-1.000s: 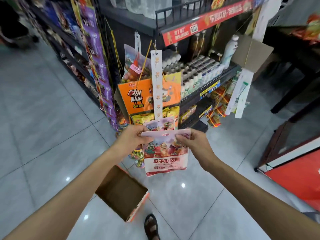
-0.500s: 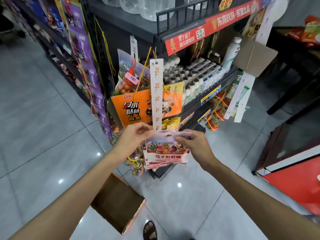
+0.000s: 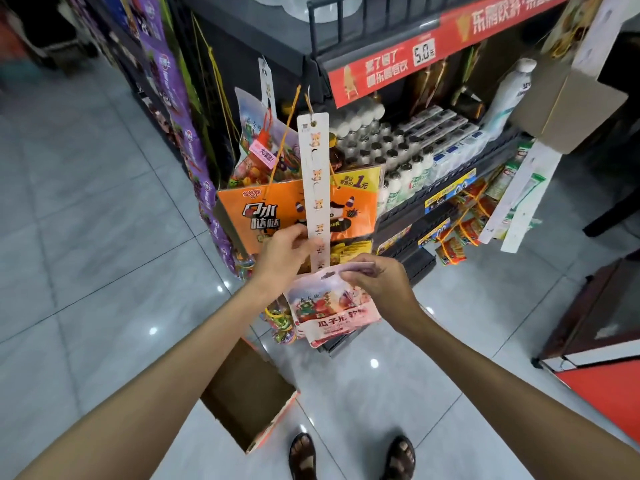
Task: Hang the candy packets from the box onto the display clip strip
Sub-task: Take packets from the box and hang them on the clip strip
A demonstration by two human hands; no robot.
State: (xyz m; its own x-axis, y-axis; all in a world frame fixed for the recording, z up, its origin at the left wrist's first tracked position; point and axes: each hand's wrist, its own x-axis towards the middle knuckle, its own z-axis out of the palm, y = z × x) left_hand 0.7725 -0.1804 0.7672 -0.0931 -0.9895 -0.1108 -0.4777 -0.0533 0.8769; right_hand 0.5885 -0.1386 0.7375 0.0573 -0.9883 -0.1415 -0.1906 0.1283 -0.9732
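The candy packet [image 3: 329,308] hangs just below the middle of the view, at the foot of the white clip strip [image 3: 313,174], which runs straight up from it toward twelve o'clock to a cord on the black shelf unit [image 3: 239,46]. At three o'clock of the packet the right hand [image 3: 379,287] pinches its pink top edge between thumb and curled fingers. At eleven o'clock the left hand [image 3: 282,254] pinches the strip's lower end. Those fingers and the folded top cover the spot where packet meets clip, so whether it is hooked on cannot be told. Behind the strip hangs an orange carton [image 3: 259,216], with rows of white bottles [image 3: 377,147] at one o'clock under a red banner [image 3: 398,69]. At seven o'clock an open cardboard box [image 3: 249,403] sits on the tiles, its near side hidden by the left forearm [image 3: 156,386]. At six o'clock, sandalled feet [image 3: 303,455] are cut off by the frame's lower edge.
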